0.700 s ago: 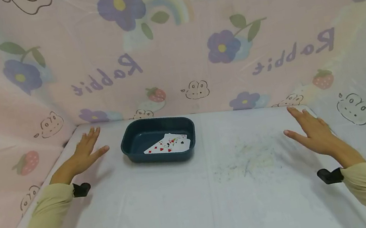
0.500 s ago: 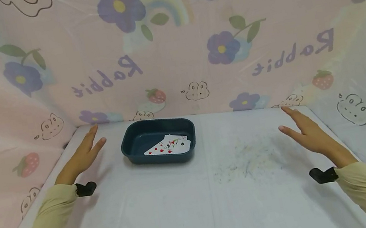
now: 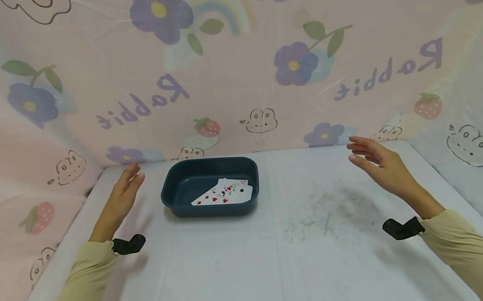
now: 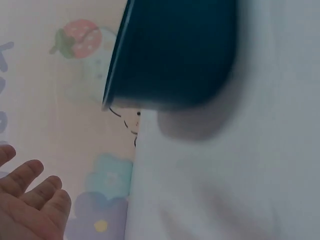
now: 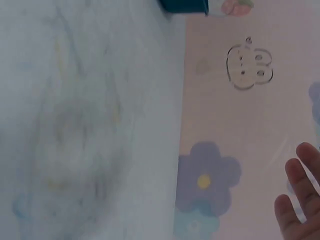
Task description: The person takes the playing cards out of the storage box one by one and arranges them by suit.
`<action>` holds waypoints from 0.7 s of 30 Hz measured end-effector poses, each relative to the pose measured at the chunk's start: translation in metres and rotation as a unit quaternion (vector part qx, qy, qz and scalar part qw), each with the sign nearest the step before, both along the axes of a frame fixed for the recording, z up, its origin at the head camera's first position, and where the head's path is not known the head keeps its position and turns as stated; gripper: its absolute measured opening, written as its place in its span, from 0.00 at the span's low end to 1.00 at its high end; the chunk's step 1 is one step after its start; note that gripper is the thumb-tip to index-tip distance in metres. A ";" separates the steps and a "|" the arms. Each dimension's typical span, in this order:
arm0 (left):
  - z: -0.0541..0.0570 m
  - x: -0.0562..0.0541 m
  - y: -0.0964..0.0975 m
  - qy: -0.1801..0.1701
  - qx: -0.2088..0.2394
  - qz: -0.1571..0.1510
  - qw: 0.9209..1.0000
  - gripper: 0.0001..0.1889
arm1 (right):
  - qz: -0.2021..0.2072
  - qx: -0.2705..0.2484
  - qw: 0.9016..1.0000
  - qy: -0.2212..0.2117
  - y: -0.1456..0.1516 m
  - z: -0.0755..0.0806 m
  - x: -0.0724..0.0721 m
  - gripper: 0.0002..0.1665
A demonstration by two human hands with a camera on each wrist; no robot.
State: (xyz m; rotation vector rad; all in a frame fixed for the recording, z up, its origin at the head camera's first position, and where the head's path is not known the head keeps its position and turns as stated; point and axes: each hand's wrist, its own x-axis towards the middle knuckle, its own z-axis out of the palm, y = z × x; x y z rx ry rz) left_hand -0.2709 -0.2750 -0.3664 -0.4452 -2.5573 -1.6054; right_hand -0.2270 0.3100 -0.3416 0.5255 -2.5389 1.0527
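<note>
A dark teal rectangular tub [image 3: 213, 209] stands toward the back of the table, left of centre. Several playing cards [image 3: 224, 193] lie overlapping, face up, at its right front inside. My left hand [image 3: 118, 196] hovers just left of the tub, fingers relaxed and holding nothing. In the left wrist view the tub's wall [image 4: 175, 55] fills the top, with the fingers [image 4: 31, 175] at lower left. My right hand [image 3: 383, 166] is raised well to the right of the tub, its fingers loosely bent around nothing. Its fingers [image 5: 297, 180] show at the right wrist view's edge.
A white cover lies over the table [image 3: 225, 281], with a smudged patch [image 3: 329, 215] right of the tub. Behind and at both sides hangs a pink printed curtain [image 3: 230, 83] with flowers and rabbits. Black wrist cameras [image 3: 403, 228] sit at both cuffs.
Both hands have moved inward toward the tub, the right one farther. The right fingers have bent a little. Tub and cards stay where they were.
</note>
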 end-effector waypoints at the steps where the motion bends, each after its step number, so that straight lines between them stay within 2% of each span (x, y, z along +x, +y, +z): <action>1: -0.001 0.000 0.002 -0.001 0.016 0.001 1.000 0.33 | 0.005 -0.008 1.000 0.000 -0.004 0.001 -0.001 0.29; 7: -0.007 -0.002 0.013 -0.013 0.076 0.006 0.997 0.32 | 0.051 -0.052 0.997 -0.009 -0.031 0.010 -0.001 0.25; 11: -0.015 -0.004 0.016 -0.021 0.103 0.004 0.994 0.32 | 0.066 -0.071 0.995 -0.011 -0.044 0.007 -0.007 0.23; 14: -0.019 -0.004 0.019 -0.026 0.115 0.002 0.993 0.32 | 0.076 -0.087 0.993 -0.014 -0.047 -0.002 -0.015 0.22; 21: -0.022 -0.004 0.024 -0.037 0.145 0.021 0.989 0.31 | 0.080 -0.114 0.989 -0.042 -0.064 -0.005 -0.023 0.20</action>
